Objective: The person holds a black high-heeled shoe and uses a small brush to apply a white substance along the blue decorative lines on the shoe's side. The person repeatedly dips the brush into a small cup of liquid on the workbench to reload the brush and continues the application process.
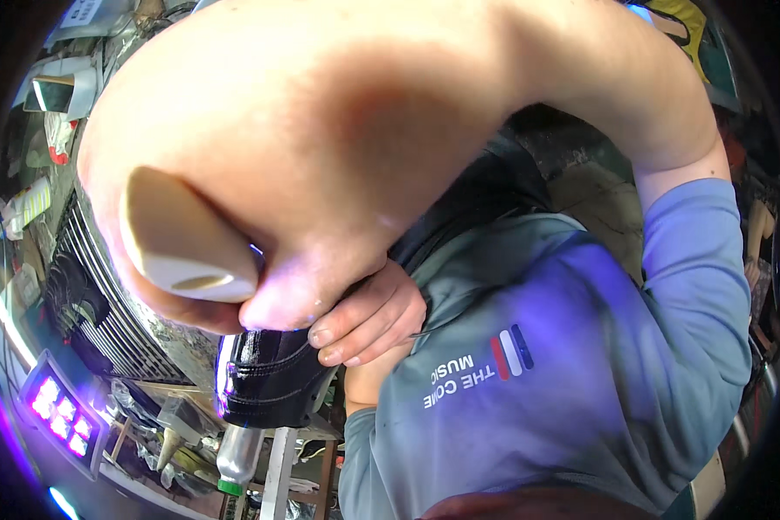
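My right arm reaches across the upper part of the view, and my right hand (295, 277) is closed around a cream-coloured handle (191, 243) with a smooth, rounded end. The working end of that tool is hidden by the hand. Just below, a glossy black leather shoe (273, 377) with stitched seams shows in part. My left hand (373, 321) lies against the shoe's upper edge, fingers bent and close together, partly covered by my right hand. Both hands are close together at the shoe, right over left.
At the lower left a lamp (61, 416) glows purple. Near it are a nozzle bottle (178, 426) and a clear bottle with a green cap (238, 459). A metal grille (134, 321) and a dark shoe-like piece (71, 282) lie left of my hands. A pale post (277, 477) stands below.
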Available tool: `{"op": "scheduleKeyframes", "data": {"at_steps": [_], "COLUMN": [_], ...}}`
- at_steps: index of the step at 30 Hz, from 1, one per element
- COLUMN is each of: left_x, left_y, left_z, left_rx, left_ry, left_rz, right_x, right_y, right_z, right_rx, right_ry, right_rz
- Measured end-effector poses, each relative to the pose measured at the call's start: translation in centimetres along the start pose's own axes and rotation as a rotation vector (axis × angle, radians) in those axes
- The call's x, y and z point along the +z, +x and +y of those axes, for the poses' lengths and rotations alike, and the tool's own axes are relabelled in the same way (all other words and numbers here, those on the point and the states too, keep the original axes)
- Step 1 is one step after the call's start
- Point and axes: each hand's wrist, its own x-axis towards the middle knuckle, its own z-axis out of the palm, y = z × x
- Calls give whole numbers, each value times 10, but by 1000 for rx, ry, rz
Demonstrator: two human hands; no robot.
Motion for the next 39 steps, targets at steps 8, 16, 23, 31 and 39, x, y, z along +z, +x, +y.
{"op": "scheduleKeyframes", "data": {"at_steps": [8,16,23,31,39], "left_x": [6,10,32,162,320], "left_y": [1,-1,-13,-45,-51], "left_z": [-6,-10,-14,-13,-24], "left_rx": [25,68,195,469,599], "left_ry": [18,49,190,930,2102], "left_rz": [63,100,192,909,1767], "right_x": [8,-16,-64,-61,-63], "right_y": [38,18,-28,-40,-46], "right_z": [17,-3,-41,19,38], "right_rx": [132,135,211,-282,-89], "right_ry": [-68,-8,35,-4,-12], "right_rz": [-86,-50,199,448,476]}}
